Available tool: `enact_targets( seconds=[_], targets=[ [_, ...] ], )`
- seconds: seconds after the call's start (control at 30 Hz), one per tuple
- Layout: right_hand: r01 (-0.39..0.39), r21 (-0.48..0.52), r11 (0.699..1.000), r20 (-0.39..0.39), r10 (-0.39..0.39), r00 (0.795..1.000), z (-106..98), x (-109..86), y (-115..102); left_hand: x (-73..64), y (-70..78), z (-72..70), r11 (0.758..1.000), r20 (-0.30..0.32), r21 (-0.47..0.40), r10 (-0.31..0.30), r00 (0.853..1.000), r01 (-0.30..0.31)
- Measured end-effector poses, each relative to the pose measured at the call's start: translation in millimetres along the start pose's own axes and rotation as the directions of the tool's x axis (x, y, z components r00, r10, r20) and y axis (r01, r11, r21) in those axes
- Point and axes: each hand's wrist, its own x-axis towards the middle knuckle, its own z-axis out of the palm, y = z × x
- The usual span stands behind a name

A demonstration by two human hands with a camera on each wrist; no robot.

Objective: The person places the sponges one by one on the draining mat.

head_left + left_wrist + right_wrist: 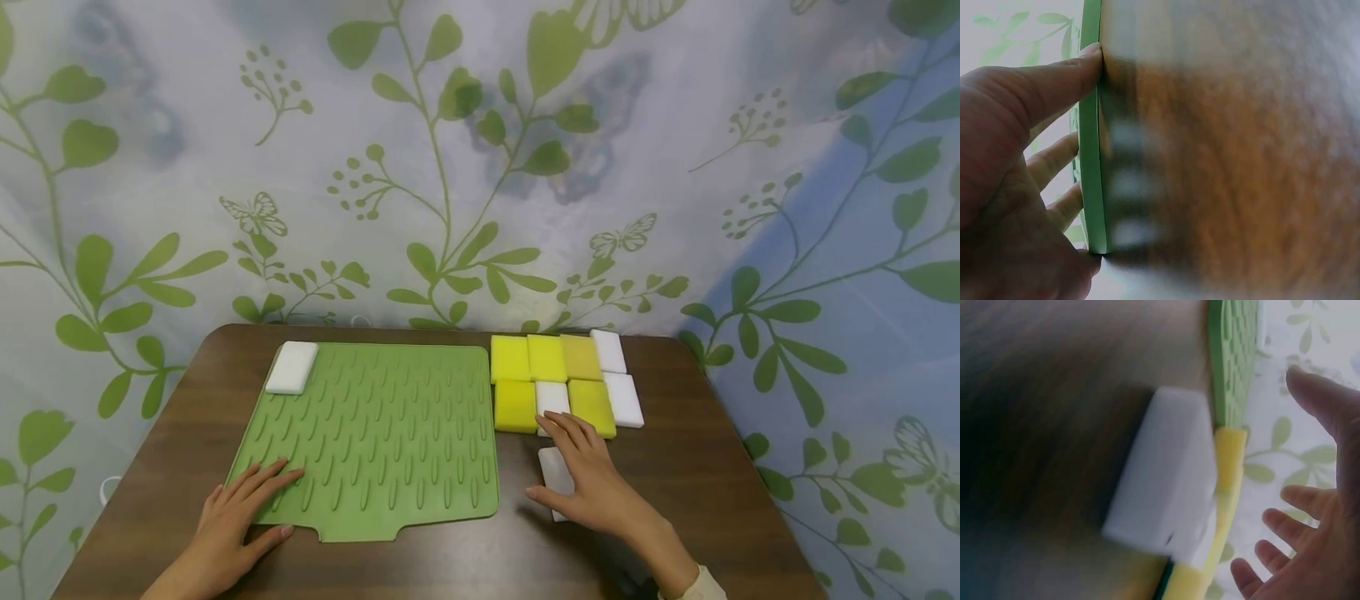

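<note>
My left hand (231, 521) rests with spread fingers on the lower left corner of a green ridged mat (375, 433); in the left wrist view the thumb (1066, 81) lies at the mat's edge. A white sponge block (292, 367) sits on the mat's upper left corner. On the right, my right hand (588, 483) hovers with fingers apart over a loose white sponge block (555, 471), partly covering it. The right wrist view shows that white block (1166, 472) below the palm, with a gap between them and nothing held.
Behind the right hand, yellow sponges (515, 406) and white sponges (624, 400) lie in two rows beside the mat. The brown wooden table (450, 567) meets a leaf-patterned cloth (465, 208) at its back edge.
</note>
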Motion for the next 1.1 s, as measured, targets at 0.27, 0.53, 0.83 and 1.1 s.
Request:
enact_targets(
  seconds=[0.27,0.53,0.83,1.1],
  targets=[
    [-0.092,-0.042,0.995,0.024,0.093,0.995,-3,-16.5,18,-1.3,-1.0,-0.9,1.0,0.009,0.005,-0.021,1.0,0.021],
    [-0.112,-0.064,0.992,0.017,0.113,0.993,1,-27.7,30,-2.3,-1.7,0.3,1.0,-0.008,0.008,-0.008,1.0,0.008],
    [-0.093,-0.064,0.994,0.014,0.094,0.995,5,-34.0,40,-1.0,-4.0,1.9,1.0,0.015,0.01,-0.026,1.0,0.026],
    [-0.126,-0.014,0.992,0.058,0.127,0.99,8,-42.4,42,0.5,-4.3,1.8,1.0,0.017,-0.01,-0.02,1.0,0.02]
  ],
)
